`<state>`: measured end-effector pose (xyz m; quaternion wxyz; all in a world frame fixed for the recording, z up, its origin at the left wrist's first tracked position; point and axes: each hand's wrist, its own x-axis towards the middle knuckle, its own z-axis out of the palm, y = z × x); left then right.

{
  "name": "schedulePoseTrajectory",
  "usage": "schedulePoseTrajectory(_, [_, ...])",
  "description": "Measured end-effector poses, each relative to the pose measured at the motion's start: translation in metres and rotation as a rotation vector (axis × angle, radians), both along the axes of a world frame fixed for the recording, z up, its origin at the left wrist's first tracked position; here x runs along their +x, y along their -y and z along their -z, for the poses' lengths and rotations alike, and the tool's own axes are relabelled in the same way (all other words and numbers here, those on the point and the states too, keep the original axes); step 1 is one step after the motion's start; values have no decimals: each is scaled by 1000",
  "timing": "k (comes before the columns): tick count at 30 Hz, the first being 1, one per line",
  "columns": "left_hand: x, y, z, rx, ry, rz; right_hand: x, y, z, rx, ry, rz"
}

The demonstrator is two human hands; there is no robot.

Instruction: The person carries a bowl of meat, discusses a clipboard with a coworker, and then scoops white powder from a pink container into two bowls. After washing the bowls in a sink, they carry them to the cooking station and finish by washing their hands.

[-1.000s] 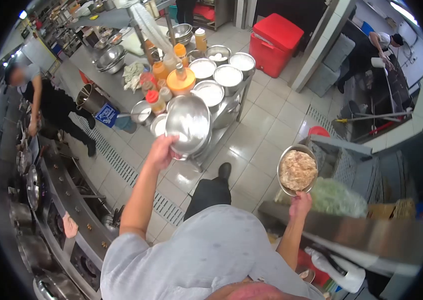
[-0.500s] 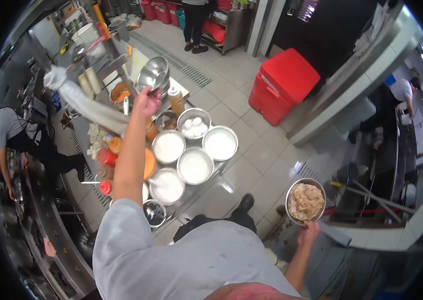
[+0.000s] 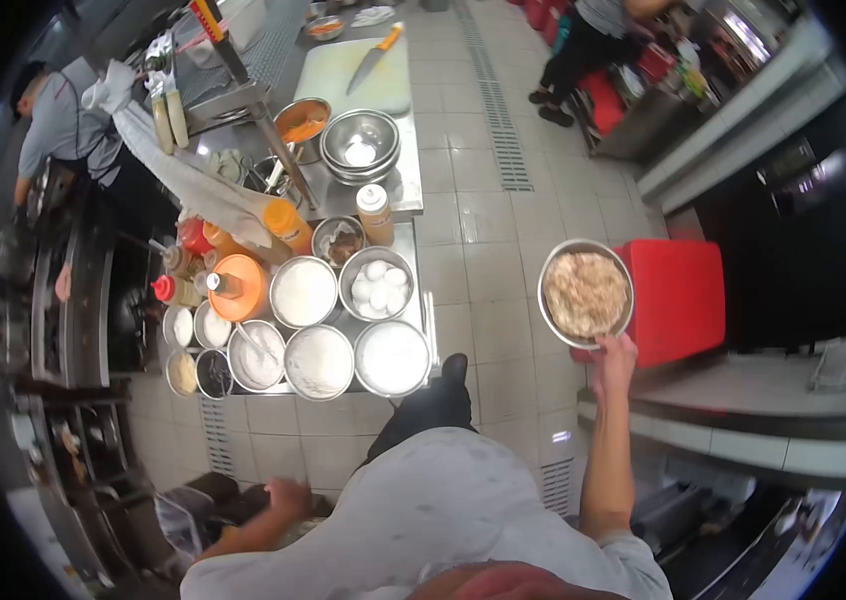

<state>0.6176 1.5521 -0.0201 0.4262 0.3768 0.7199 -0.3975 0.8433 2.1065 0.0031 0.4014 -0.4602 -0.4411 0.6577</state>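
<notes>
My right hand (image 3: 615,360) grips the near rim of a metal bowl (image 3: 548,328) out to my right. Inside lies a pale, pinkish-beige mass (image 3: 588,293) that looks like raw minced meat. Low on the left, near my side, is my left hand (image 3: 289,500); motion blurs its fingers and I make out nothing held. On the prep table ahead stand several metal bowls of white powder (image 3: 319,362), a bowl of eggs (image 3: 380,290) and an orange-lidded container (image 3: 240,288). A stack of empty metal bowls (image 3: 361,145) sits farther back.
A knife (image 3: 375,62) lies on a white cutting board (image 3: 328,85) at the back. Squeeze bottles (image 3: 375,213) stand along the table. A red bin (image 3: 678,300) is beyond my right hand. One co-worker (image 3: 83,130) bends at the left; another person (image 3: 583,50) stands far back.
My view has turned. My left hand has drawn back from the stacked bowls, down to my left side. The bowl in my right hand is now farther forward, before the red bin.
</notes>
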Motion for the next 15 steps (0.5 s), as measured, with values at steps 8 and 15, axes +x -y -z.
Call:
schedulePoseTrajectory(8, [147, -28, 167, 266, 148, -560, -193, -162, -23, -40, -22, -301])
schedulePoseTrajectory(15, [158, -186, 159, 408, 136, -581, -378, -261, 9, -58, -61, -599])
